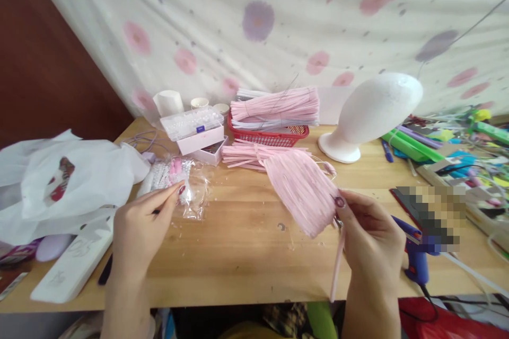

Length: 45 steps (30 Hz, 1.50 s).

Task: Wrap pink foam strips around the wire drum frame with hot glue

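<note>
My right hand (369, 228) grips the lower right end of a flat pink fan-shaped piece (300, 190) made of thin strips, raised over the table. A narrow pink strip (338, 267) hangs down beside that hand. On the left, my left hand (145, 222) is closed in a pinch, thumb against forefinger, near a clear plastic bag of beads (165, 175). Whatever lies between its fingertips is too small to make out. Behind the fan-shaped piece lies a bundle of pink strips (244, 154).
A red basket (268, 139) holds more pink strips at the back, beside stacked boxes (201, 140). A white foam head (377, 108) stands back right. A blue glue gun (417, 262) lies at right, a white plastic bag (79, 180) at left.
</note>
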{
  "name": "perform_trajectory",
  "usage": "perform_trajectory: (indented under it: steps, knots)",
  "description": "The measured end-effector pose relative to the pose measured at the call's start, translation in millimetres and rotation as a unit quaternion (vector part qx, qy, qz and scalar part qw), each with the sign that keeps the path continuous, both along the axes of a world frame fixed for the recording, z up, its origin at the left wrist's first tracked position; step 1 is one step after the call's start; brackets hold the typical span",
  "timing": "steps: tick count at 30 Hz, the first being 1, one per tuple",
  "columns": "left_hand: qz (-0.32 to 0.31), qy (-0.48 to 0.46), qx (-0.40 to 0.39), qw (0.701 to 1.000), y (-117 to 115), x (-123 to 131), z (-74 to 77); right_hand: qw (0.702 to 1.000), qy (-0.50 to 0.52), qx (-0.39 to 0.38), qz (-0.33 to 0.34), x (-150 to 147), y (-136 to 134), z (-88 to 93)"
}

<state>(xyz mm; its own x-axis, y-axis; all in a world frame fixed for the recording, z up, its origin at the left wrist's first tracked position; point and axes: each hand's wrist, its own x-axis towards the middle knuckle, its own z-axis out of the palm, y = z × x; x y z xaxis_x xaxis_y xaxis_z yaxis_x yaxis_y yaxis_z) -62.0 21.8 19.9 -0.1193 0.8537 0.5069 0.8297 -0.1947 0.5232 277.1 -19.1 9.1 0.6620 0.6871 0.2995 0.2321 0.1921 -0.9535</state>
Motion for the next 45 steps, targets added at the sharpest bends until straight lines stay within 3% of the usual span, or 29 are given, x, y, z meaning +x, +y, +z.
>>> perform_trajectory:
  steps: [3, 7, 9, 12, 16, 18, 22, 25, 28, 33, 36, 38, 40, 43, 45]
  knots:
    - [-0.014, 0.039, 0.010, 0.999, -8.1, -3.9, -6.8, 1.000, 0.001, 0.021, -0.021, 0.8, 3.5, 5.4]
    - [0.071, 0.118, -0.028, 0.990, -9.3, 2.1, -9.1, 0.999, -0.015, 0.026, -0.044, -0.4, 5.4, 14.9]
    - [0.065, 0.085, -0.053, 0.993, -6.6, 11.1, -8.7, 0.998, -0.014, 0.033, -0.050, -1.9, 5.7, 18.2]
    - [-0.060, -0.080, -0.080, 0.992, -2.8, 39.6, -2.4, 0.998, -0.016, 0.039, -0.048, -4.9, 6.4, 19.9]
    - [-0.278, -0.255, -0.176, 0.909, 0.2, 96.4, 16.6, 0.999, -0.005, 0.040, -0.016, -9.5, 6.7, 17.5]
    - [-0.318, -0.250, -0.159, 0.901, 2.3, 121.0, 23.8, 0.999, 0.011, 0.041, 0.001, -11.0, 6.8, 15.0]
    - [-0.305, -0.221, -0.103, 0.921, 6.0, 143.5, 24.2, 0.998, 0.041, 0.047, 0.011, -10.4, 8.9, 10.7]
    - [-0.286, -0.229, -0.061, 0.929, 6.3, 134.9, 21.3, 0.997, 0.064, 0.049, 0.009, -6.4, 13.5, 10.0]
    - [-0.251, -0.228, -0.020, 0.941, 7.9, 106.9, 21.2, 0.992, 0.107, 0.073, 0.006, 0.3, 18.9, 11.2]
    - [-0.035, -0.125, -0.020, 0.991, 17.7, 43.1, 11.1, 0.979, 0.183, 0.085, 0.006, 12.3, 23.9, 12.9]
    - [0.030, -0.070, -0.032, 0.997, 17.7, 20.3, 2.5, 0.979, 0.183, 0.091, 0.003, 15.9, 24.2, 12.3]
    - [0.021, -0.079, -0.036, 0.996, 13.0, 18.2, -0.5, 0.980, 0.178, 0.092, 0.003, 16.7, 23.6, 12.2]
    - [-0.028, -0.104, -0.059, 0.992, 8.5, 26.5, -2.0, 0.981, 0.169, 0.092, 0.011, 16.3, 22.6, 13.2]
    - [-0.069, -0.144, -0.102, 0.982, 12.0, 54.3, -6.8, 0.982, 0.159, 0.100, 0.025, 13.6, 20.6, 17.2]
    - [-0.153, -0.211, -0.186, 0.947, 23.3, 79.7, -14.4, 0.980, 0.166, 0.105, 0.030, 11.0, 18.5, 20.4]
